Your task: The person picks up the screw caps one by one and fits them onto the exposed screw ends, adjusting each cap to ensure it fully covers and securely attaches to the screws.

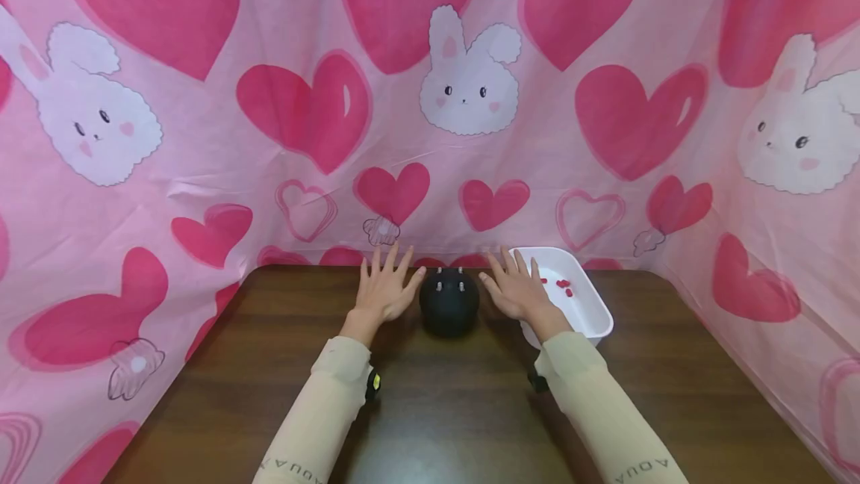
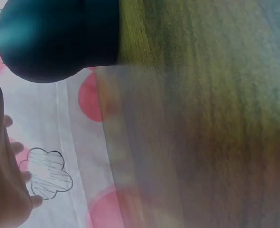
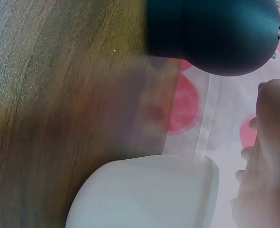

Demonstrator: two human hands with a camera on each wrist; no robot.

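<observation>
A black rounded object (image 1: 449, 312) with a domed top stands on the table, several small metal pins sticking up from it. To its left my left hand (image 1: 384, 291) hovers with fingers spread, holding nothing. On the other side my right hand (image 1: 520, 291) is spread the same way, over the near-left part of a white tray (image 1: 594, 312). Inside the tray lie several small red pieces (image 1: 563, 284); my right hand and forearm hide part of it. The left wrist view shows the black object (image 2: 59, 38) apart from my fingers. In the right wrist view the tray (image 3: 144, 194) lies below my hand (image 3: 268, 156).
The brown wooden table (image 1: 443, 417) spreads out in front of me. A pink cloth (image 1: 430, 148) with hearts and rabbit faces hangs behind it and along both sides.
</observation>
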